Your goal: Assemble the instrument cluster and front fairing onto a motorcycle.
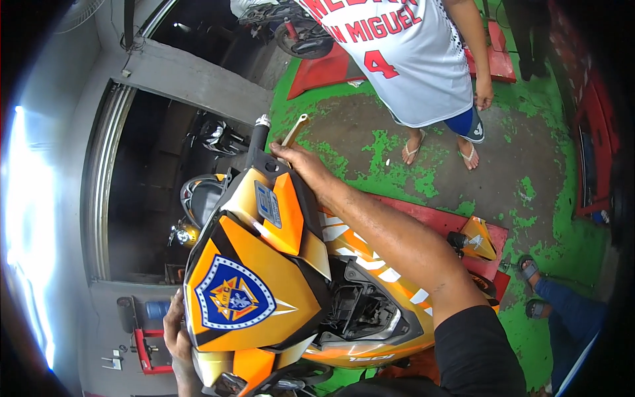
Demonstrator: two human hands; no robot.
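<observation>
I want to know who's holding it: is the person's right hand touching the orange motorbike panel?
Touching. The head view shows the right hand lying on the top edge of the orange panel, fingers curled over it.

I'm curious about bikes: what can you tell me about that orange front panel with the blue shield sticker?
The orange front panel looks like glossy plastic with black trim and a blue shield emblem. It sits tilted on the motorcycle's front. The left hand grips its lower edge, the right hand rests at its top near the handlebar.
</observation>
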